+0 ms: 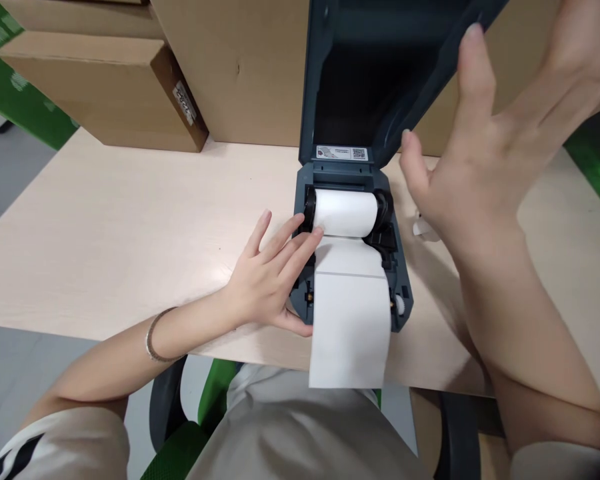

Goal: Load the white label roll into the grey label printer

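A dark blue-grey label printer (403, 313) stands on the table with its lid (325, 80) raised. Inside it a white paper roll (347, 212) sits between black holders, and a strip of white labels (351, 333) runs out over the front edge. My left hand (273, 277) lies along the printer's left side, fingers spread, with fingertips at the roll's left end and holder. Up at the lid's right edge is my right hand (500, 153), its fingers apart; two fingertips overlap the lid's edge, though contact is unclear. Its other fingers run out of frame.
Cardboard boxes (100, 93) stand along the back of the pale table (130, 220), with a large one behind the printer. A small white scrap (423, 227) lies right of the printer. The table's front edge is close to my body, and a green and black chair is below.
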Tool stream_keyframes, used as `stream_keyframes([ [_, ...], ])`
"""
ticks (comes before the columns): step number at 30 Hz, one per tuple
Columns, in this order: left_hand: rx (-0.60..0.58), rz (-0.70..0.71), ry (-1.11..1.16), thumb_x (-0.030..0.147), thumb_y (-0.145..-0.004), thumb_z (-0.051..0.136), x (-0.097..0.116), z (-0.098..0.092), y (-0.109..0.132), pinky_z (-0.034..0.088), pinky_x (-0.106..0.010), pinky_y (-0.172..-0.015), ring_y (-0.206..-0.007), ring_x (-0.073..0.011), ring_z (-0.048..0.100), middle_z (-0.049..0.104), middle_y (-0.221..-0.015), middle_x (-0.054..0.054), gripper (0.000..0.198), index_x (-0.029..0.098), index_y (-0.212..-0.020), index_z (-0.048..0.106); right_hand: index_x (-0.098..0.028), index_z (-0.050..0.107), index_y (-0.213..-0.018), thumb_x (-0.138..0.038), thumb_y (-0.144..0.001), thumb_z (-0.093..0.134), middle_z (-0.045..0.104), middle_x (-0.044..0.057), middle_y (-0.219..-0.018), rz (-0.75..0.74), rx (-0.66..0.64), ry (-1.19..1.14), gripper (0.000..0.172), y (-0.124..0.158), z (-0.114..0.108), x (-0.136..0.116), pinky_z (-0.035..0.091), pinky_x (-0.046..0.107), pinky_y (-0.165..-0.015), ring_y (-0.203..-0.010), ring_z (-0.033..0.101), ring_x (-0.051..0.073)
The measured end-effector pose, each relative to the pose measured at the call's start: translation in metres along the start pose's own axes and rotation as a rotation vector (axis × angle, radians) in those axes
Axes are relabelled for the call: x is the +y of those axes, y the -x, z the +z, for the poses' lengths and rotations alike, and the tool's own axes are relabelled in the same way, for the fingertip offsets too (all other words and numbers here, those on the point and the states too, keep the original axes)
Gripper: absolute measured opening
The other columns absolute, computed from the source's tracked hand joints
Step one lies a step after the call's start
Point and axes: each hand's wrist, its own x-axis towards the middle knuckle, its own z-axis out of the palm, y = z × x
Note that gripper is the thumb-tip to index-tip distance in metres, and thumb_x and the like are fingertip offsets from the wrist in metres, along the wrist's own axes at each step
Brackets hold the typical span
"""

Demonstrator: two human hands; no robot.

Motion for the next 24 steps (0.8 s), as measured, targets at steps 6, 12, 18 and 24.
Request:
stream_keyframes([
  [6,0.105,0.042,-0.088,0.098,-0.092,0.014,-0.001,0.004,0.002,0.025,-0.05,-0.136,-0.122,-0.0328,0.065,0.079,-0.123,-0.013,0.121,0.007,-0.165,0.044,-0.006,0.058,-0.155,-0.046,-0.095,0.068,0.068,0.021,-0.143,-0.416,-0.4,-0.217,0.073,0.003,0.019,-0.02,0.047,0.058,-0.122,-0.136,0.064,0.039],
  [12,0.137,0.027,-0.127,0.099,-0.092,0.014,0.001,0.006,0.002,0.037,-0.05,-0.118,-0.098,-0.029,0.061,0.081,-0.12,-0.012,0.117,0.012,-0.159,0.053,-0.008,0.061,-0.149,-0.042,-0.089,0.07,0.072,0.019,-0.138,-0.366,-0.548,-0.192,0.07,0.005,0.032,-0.029,0.052,0.053,-0.112,-0.126,0.069,0.038],
  [18,0.192,0.036,-0.08,0.099,-0.09,0.023,0.001,0.008,-0.001,0.036,-0.049,-0.111,-0.097,-0.0305,0.056,0.08,-0.115,-0.014,0.121,0.004,-0.164,0.042,-0.01,0.064,-0.137,-0.035,-0.084,0.071,0.072,0.019,-0.129,-0.41,-0.457,-0.18,0.059,0.0,0.029,-0.029,0.051,0.049,-0.101,-0.12,0.068,0.038],
  [24,0.21,0.042,-0.103,0.104,-0.083,0.026,0.002,0.009,-0.003,0.037,-0.05,-0.104,-0.094,-0.0309,0.052,0.081,-0.113,-0.014,0.127,0.005,-0.16,0.044,-0.018,0.062,-0.145,-0.041,-0.092,0.064,0.068,0.015,-0.145,-0.341,-0.244,-0.189,0.058,-0.004,-0.012,-0.024,0.053,0.051,-0.103,-0.132,0.064,0.036],
])
